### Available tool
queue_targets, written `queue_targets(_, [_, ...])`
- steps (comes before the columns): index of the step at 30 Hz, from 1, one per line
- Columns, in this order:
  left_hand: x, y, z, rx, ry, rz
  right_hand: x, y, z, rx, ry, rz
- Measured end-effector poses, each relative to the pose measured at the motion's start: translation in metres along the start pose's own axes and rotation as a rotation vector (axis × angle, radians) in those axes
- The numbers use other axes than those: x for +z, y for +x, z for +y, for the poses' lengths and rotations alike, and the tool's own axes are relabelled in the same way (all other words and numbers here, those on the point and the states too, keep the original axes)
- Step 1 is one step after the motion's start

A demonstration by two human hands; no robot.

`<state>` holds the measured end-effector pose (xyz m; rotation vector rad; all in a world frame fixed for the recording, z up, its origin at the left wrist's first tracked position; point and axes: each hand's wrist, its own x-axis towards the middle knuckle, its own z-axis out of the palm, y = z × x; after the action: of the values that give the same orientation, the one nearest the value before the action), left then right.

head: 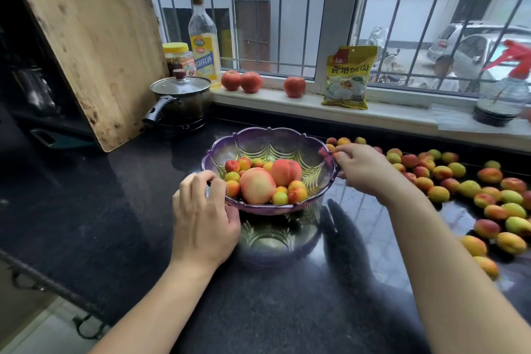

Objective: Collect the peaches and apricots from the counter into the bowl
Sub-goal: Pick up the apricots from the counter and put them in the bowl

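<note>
A wooden board [86, 37] leans at far left on the dark desk [115, 195]. Right of it sits a lidded pot [181, 98], with a jar [178, 57] and an oil bottle [203, 40] behind. The left hand [204, 215] grips the near left rim of the purple glass bowl [321, 175], fingers [201, 181] curled over the edge. In the bowl lie two peaches [257, 185] and several small apricots [297, 195]. Three tomatoes [250, 82] and a yellow packet [349, 77] stand on the sill [402, 115]. The right hand [365, 169] hovers just beside the bowl's right rim, its fingers [344, 149] bent at a few apricots there; whether they pinch one I cannot tell. Many more apricots [471, 190] are scattered over the desk to the right. A spray bottle [505, 89] stands at far right.
</note>
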<state>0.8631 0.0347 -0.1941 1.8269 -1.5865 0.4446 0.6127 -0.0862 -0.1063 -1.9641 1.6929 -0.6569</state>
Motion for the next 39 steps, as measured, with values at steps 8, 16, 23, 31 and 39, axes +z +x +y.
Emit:
queue_targets(8, [0.001, -0.001, -0.001, 0.010, -0.060, 0.097, -0.007, 0.013, 0.021, 0.204, 0.409, -0.060])
queue_targets(16, [0.006, -0.003, -0.004, 0.069, -0.027, 0.087, 0.034, 0.017, 0.059, 0.151, -0.206, 0.222])
queue_targets(23, [0.005, -0.003, -0.003, 0.067, -0.025, 0.077, 0.045, 0.024, 0.064, 0.155, -0.299, 0.260])
queue_targets(31, [0.003, -0.003, -0.001, 0.069, -0.032, 0.075, 0.053, 0.025, 0.064, 0.103, -0.320, 0.341])
queue_targets(39, [0.004, -0.002, -0.001, 0.079, -0.038, 0.082, 0.048, 0.023, 0.063, 0.092, -0.273, 0.375])
